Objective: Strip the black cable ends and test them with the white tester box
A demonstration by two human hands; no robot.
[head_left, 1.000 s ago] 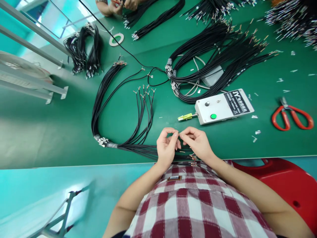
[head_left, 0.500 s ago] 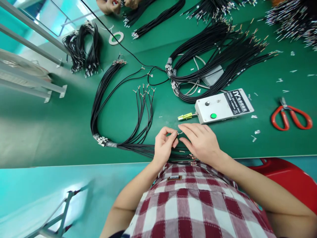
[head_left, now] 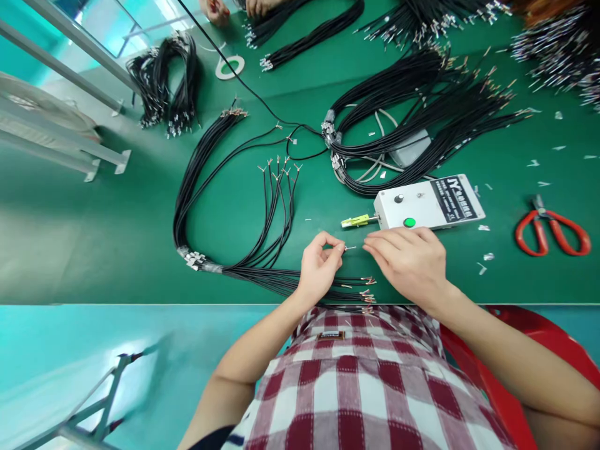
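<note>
Between its thumb and index finger my left hand (head_left: 322, 262) pinches the end of a black cable, and thin bare wires (head_left: 350, 248) stick out to the right. My right hand (head_left: 407, 259) is just right of those wires, apart from them, its thumb and fingers pressed together; whether anything is between them is too small to tell. A bundle of black cables (head_left: 262, 279) runs beneath my left hand, its stripped ends spread by the table edge. Just above my right hand lies a white box (head_left: 429, 203) with a green button and a yellow-green tip (head_left: 357, 221).
Red-handled pliers (head_left: 552, 232) lie on the green table (head_left: 117, 250) at the right. Looped cable bundles (head_left: 389, 119) are behind the box, a coiled bundle (head_left: 164, 81) and tape roll (head_left: 229, 67) at the back left. Another person's hands (head_left: 260, 6) show at the top.
My right hand has moved right, away from my left hand, and the gap between them is wider. The thin wires at my left fingertips now point straight right. The view has shifted slightly.
</note>
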